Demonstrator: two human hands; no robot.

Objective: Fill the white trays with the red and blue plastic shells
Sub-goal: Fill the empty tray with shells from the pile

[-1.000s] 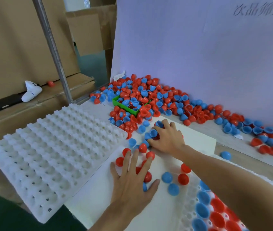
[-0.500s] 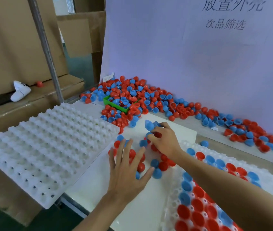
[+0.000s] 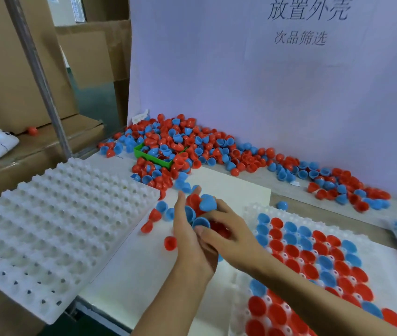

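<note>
Cupping a shell heap (image 3: 201, 209), both hands' grips clamp beside the shell-filled tray (image 3: 313, 260) and bare tray (image 3: 47, 226).

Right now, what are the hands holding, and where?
A heap of red and blue plastic shells, cupped from both sides between left hand and right hand.

Red & blue shells (image 3: 216, 151), white trays (image 3: 54, 221), green bin (image 3: 155, 161).
</note>
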